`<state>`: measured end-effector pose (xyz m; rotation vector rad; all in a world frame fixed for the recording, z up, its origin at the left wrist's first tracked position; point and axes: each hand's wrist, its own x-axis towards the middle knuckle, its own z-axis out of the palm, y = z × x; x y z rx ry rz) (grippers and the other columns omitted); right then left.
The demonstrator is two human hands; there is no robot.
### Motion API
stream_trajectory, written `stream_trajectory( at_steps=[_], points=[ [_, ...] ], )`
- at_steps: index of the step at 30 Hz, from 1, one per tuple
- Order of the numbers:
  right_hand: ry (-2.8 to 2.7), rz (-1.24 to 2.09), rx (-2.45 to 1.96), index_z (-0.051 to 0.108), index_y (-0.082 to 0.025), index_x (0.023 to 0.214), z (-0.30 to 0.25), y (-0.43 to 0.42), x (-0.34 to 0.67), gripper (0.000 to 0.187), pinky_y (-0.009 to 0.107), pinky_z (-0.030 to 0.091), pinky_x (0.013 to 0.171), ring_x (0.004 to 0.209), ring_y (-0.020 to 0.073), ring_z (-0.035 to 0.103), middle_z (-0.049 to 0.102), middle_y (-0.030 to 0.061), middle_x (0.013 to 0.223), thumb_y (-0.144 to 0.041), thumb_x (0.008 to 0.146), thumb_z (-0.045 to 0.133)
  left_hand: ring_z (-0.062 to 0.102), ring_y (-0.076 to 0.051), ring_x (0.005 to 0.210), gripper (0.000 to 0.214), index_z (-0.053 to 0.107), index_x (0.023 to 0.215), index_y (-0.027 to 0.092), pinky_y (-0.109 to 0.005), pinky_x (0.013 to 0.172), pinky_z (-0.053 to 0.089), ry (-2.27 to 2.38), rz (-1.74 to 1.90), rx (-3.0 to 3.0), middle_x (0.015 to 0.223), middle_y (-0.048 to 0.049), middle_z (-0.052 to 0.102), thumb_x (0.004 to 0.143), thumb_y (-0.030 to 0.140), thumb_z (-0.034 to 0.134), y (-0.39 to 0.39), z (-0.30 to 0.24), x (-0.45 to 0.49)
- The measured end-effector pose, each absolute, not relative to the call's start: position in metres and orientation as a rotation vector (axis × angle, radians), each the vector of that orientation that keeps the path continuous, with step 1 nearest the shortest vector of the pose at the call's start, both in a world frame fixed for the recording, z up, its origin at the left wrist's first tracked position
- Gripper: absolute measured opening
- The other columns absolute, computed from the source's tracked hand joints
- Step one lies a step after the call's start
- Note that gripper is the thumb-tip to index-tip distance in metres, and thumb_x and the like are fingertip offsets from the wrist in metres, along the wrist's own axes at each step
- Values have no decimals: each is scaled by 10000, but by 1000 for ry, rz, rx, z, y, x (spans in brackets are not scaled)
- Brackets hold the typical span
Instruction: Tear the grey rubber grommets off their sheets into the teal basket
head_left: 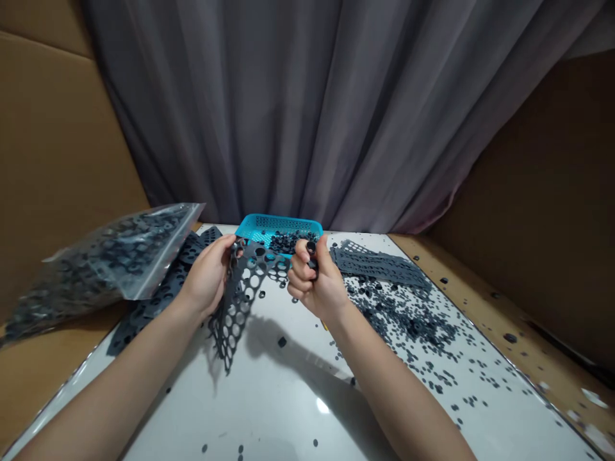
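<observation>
My left hand [207, 274] is closed on the upper edge of a dark perforated sheet [236, 314], which hangs down over the table with rows of round holes. Beside it, my right hand [314, 278] is curled, thumb up, around small black round pieces [311, 246]; one shows between thumb and forefinger, another lower in the fist. Just behind the hands stands a blue plastic basket [247, 224] with many small black pieces inside. Part of its front is hidden by the sheet and my right hand.
A clear zip bag [110, 256] full of dark pieces lies at the left, beside more dark sheets [144, 320]. Flat perforated strips [379, 266] lie stacked at the right. Many small dark discs [413, 326] are scattered over the white table [269, 403]. A grey curtain [288, 115] hangs behind.
</observation>
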<state>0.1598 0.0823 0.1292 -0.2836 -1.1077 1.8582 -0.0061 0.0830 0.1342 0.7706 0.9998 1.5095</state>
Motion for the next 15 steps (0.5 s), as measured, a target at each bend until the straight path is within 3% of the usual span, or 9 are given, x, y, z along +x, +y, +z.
stream_trajectory(
  at_steps=[4, 7, 9, 12, 15],
  points=[
    [-1111, 1877, -258, 314, -220, 664, 130, 80, 159, 487, 162, 120, 333, 373, 47, 54, 149, -107, 473, -680, 770, 435, 454, -60, 469, 179, 593, 737, 146, -153, 429, 330, 1151, 1399, 1053, 566, 45, 552, 663, 290, 669, 84, 129, -10],
    [-1190, 1752, -396, 339, -228, 696, 128, 96, 165, 460, 170, 142, 347, 378, 54, 82, 171, -109, 479, -674, 775, 417, 478, -72, 479, 366, 604, 952, 149, -161, 439, 329, 1214, 1362, 1163, 609, 19, 604, 668, 360, 696, 83, 128, -12],
    [-1334, 1480, -619, 364, -230, 744, 123, 123, 172, 407, 178, 190, 372, 383, 59, 149, 225, -104, 500, -631, 803, 396, 514, -86, 513, 469, 568, 1064, 155, -172, 464, 347, 1211, 1382, 1188, 676, -13, 651, 682, 400, 685, 81, 129, -11],
    [-1735, 743, -1225, 419, -214, 818, 109, 177, 186, 292, 195, 342, 487, 476, 77, 363, 411, -68, 591, -476, 871, 301, 589, -123, 634, 488, 534, 1113, 162, -204, 559, 412, 1098, 1373, 1254, 774, -44, 682, 695, 363, 685, 78, 132, -8],
    [-1930, 593, -1401, 531, -169, 775, 94, 223, 193, 200, 238, 407, 657, 670, 122, 518, 574, 0, 702, -362, 798, 485, 624, -162, 802, 483, 498, 1129, 184, -255, 710, 455, 956, 1323, 1354, 861, -52, 687, 692, 258, 689, 75, 133, -5]
  ],
)
